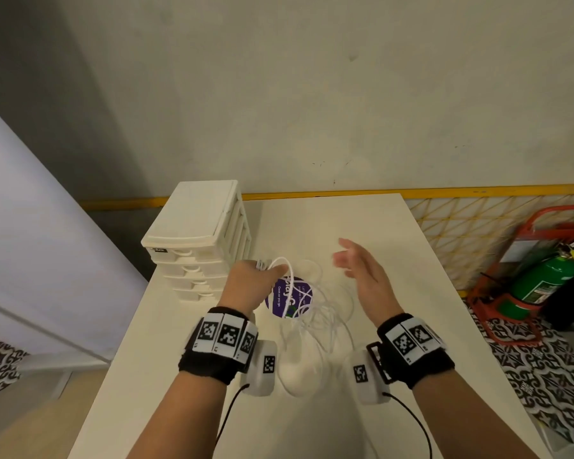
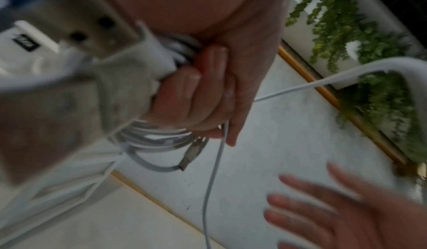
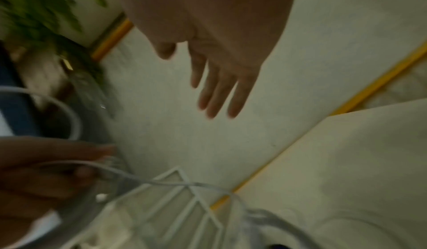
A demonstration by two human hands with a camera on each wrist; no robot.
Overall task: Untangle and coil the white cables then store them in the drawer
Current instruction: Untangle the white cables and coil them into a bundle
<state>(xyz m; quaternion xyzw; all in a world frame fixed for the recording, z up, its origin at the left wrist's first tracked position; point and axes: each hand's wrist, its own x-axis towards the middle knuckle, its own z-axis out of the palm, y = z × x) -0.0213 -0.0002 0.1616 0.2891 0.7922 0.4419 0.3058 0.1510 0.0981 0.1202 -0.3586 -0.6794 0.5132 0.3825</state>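
L hand [image 1: 246, 283] gripping coiled white cable [image 2: 152, 139], R hand [image 1: 362, 270] spread, empty

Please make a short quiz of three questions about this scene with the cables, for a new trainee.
1. True or false: the right hand grips a cable.
2. Which hand holds the coiled white cable? A) left hand B) right hand
3. Fill in: the drawer unit stands on the ____.

Key: 1 false, its fingers are straight and hold nothing; 2 A; 3 table.
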